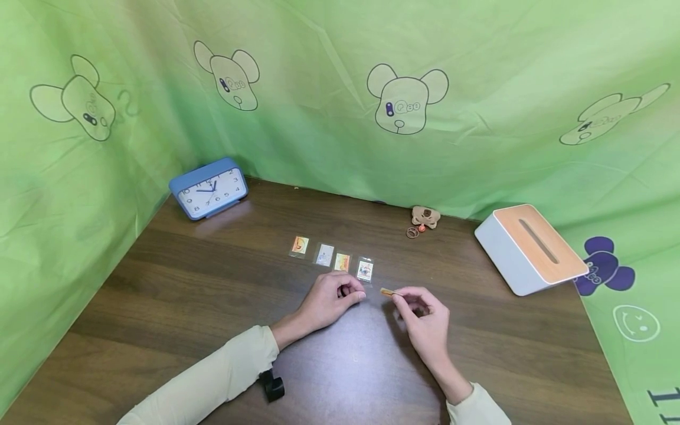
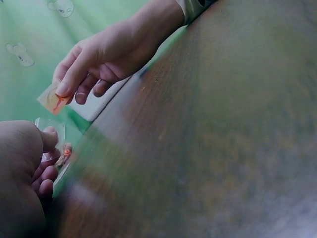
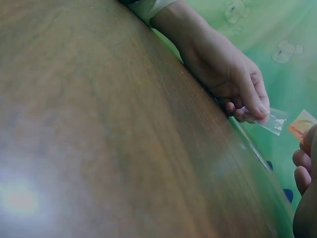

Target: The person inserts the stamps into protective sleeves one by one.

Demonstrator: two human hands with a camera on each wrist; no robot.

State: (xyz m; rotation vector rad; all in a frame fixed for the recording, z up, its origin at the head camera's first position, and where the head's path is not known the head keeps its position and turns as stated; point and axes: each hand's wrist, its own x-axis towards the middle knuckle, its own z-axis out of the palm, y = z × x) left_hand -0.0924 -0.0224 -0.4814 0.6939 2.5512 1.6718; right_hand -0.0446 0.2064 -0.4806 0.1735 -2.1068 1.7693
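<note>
My right hand pinches a small orange, stamp-sized picture card between thumb and fingertips, above the table. The left wrist view shows the face of this card more plainly. To its left, my left hand pinches a small clear plastic sleeve by one edge. The card and the sleeve are apart, with a short gap between them in the right wrist view. Just beyond my left hand lies a row of several small pictures in clear sleeves, the rightmost one nearest to the fingers.
At the back left of the brown wooden table stands a blue clock. A tissue box with a wood-coloured top is at the right. A brown bear-shaped trinket with a ring lies at the back edge, before a green curtain.
</note>
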